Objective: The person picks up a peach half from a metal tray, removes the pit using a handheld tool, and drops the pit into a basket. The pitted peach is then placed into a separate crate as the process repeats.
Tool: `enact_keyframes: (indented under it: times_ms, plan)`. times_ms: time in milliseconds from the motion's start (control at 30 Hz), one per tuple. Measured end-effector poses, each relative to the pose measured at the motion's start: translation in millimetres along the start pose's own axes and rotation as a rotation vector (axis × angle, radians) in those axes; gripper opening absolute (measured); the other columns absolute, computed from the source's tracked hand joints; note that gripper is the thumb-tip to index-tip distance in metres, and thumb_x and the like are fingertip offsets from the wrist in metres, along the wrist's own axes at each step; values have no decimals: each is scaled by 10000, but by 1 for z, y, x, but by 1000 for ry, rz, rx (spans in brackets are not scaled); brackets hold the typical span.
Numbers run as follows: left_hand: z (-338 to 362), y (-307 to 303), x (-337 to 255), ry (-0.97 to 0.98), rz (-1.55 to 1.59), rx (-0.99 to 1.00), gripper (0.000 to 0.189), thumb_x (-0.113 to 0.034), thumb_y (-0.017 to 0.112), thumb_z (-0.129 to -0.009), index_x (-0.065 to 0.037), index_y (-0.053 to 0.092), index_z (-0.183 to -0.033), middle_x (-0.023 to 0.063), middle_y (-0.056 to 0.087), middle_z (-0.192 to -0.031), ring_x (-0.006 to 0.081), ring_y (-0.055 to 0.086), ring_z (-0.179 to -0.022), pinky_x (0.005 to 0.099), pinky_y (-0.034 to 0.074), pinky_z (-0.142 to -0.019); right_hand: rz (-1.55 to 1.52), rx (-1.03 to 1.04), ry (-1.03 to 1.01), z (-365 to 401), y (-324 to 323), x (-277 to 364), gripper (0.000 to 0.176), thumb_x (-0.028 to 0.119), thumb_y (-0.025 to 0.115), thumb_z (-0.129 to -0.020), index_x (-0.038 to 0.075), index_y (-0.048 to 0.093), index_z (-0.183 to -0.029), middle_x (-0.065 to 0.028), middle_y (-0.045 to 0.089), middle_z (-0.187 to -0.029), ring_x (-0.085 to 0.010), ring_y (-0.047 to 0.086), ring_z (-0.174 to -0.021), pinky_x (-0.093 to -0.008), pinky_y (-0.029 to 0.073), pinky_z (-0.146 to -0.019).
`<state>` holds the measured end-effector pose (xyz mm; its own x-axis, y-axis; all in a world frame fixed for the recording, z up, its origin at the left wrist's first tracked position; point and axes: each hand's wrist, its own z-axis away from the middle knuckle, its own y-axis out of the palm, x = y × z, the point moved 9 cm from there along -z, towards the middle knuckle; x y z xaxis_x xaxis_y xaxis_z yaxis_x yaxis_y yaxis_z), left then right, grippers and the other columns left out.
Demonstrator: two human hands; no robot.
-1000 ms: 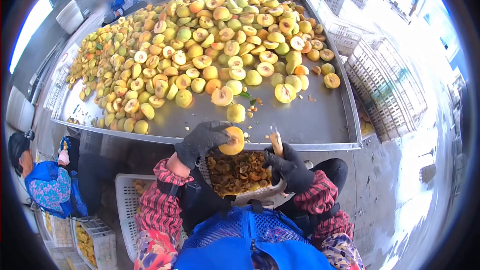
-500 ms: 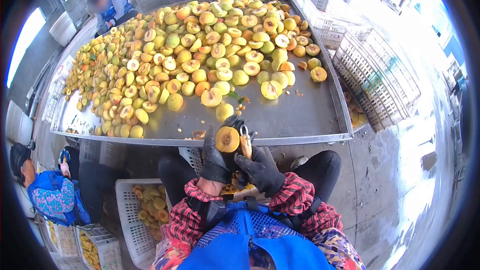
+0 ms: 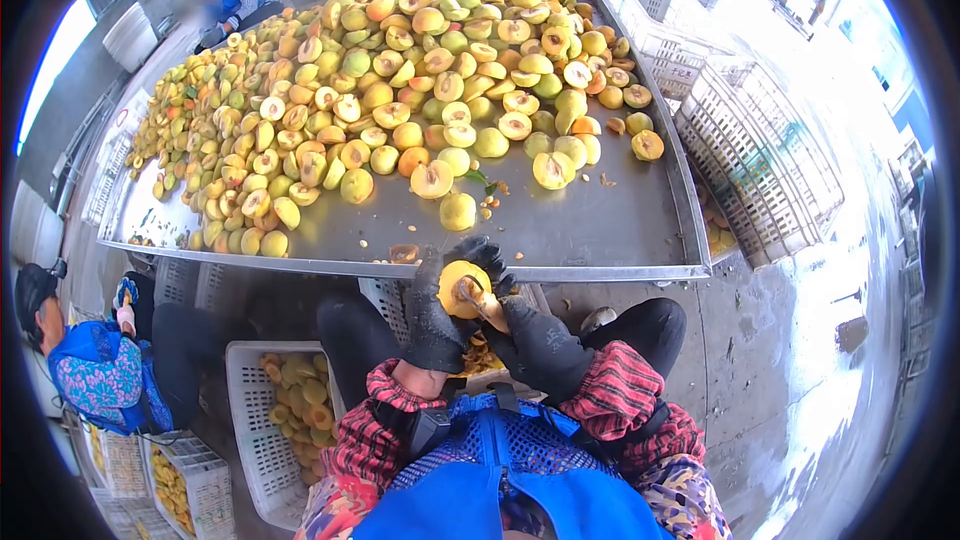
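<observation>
Fruit lies heaped over the left and far parts of the tabletop, with crates to its right. At the near edge, a half sits in the left grip, just left of the right grip. A basket holding more fruit stands left of both.

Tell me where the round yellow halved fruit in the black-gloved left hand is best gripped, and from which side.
I'd probably grip the round yellow halved fruit by its curved outer edge, from the left and below: its cut side faces the camera, and the slender tan-handled tool meets it from the right.
</observation>
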<state>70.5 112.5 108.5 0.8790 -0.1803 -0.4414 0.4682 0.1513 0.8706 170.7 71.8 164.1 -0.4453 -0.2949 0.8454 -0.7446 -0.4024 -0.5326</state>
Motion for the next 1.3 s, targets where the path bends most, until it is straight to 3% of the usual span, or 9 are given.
enact_keyframes:
  times_ms: [300, 433, 633, 733, 867, 967, 1133, 1200, 1300]
  plan:
    - [-5, -34, 2, 128, -192, -19, 481, -349, 318, -963, 52, 526, -1127, 175, 598, -1074, 280, 599, -948, 384, 488, -867, 194, 120, 169, -5, 13, -12, 198, 209, 419, -913, 34, 487, -975, -250, 576, -854, -429, 569, -794, -477, 434, -683]
    - [-5, -38, -11, 404, -953, 15, 262, -228, 523, -855, -1, 567, -978, 148, 626, -917, 236, 622, -819, 347, 505, -766, 237, 164, 200, -5, 30, -34, 272, 261, 354, -942, 38, 503, -983, -243, 587, -872, -406, 582, -813, -475, 438, -691]
    - [9, -27, -29, 567, -1086, -139, 289, -228, 627, -730, -23, 591, -932, 115, 627, -785, 272, 615, -731, 363, 484, -688, 220, 169, 145, -1, 37, -44, 358, 312, 298, -959, 39, 526, -1001, -219, 603, -873, -382, 596, -814, -459, 456, -698]
    - [23, 27, -39, 699, -1606, 102, 333, -256, 648, -719, -8, 584, -931, 135, 622, -767, 290, 620, -739, 363, 486, -687, 245, 231, 116, 0, 48, -56, 313, 270, 316, -959, 18, 492, -1015, -241, 599, -879, -402, 590, -794, -457, 465, -686]
    - [12, 14, -31, 530, -1693, 207, 412, -288, 673, -695, 14, 577, -959, 179, 618, -797, 312, 621, -776, 363, 489, -685, -35, 385, 244, 8, 81, -88, 221, 209, 381, -944, 11, 407, -1039, -190, 577, -762, -326, 601, -654, -403, 481, -541]
    - [11, 6, -30, 620, -1781, 252, 464, -294, 677, -697, 23, 567, -1017, 189, 627, -837, 293, 629, -795, 359, 494, -697, -358, 575, 531, 18, 65, -50, 228, 188, 450, -918, 15, 366, -1040, -120, 539, -720, -232, 583, -565, -346, 463, -443]
    - [-6, -38, -17, 124, -1004, 121, 376, -239, 593, -815, 25, 554, -1080, 160, 638, -916, 223, 633, -800, 326, 508, -744, -604, 497, 453, 17, 87, -74, 246, 146, 487, -887, 19, 364, -1057, -96, 527, -753, -169, 563, -517, -306, 451, -401]
    - [0, -23, -9, 15, -322, 52, 297, -194, 540, -870, 22, 557, -1074, 139, 633, -929, 205, 626, -797, 306, 511, -758, -626, 457, 463, 12, 70, -48, 251, 121, 481, -879, 20, 362, -1076, -102, 529, -760, -166, 563, -512, -301, 457, -402]
    - [-2, -41, -1, -16, 18, -23, 243, -171, 488, -908, 10, 561, -1052, 122, 619, -939, 206, 622, -790, 283, 512, -763, -668, 433, 517, 11, 62, -29, 272, 139, 506, -882, 41, 372, -1097, -78, 507, -741, -157, 525, -464, -282, 452, -386]
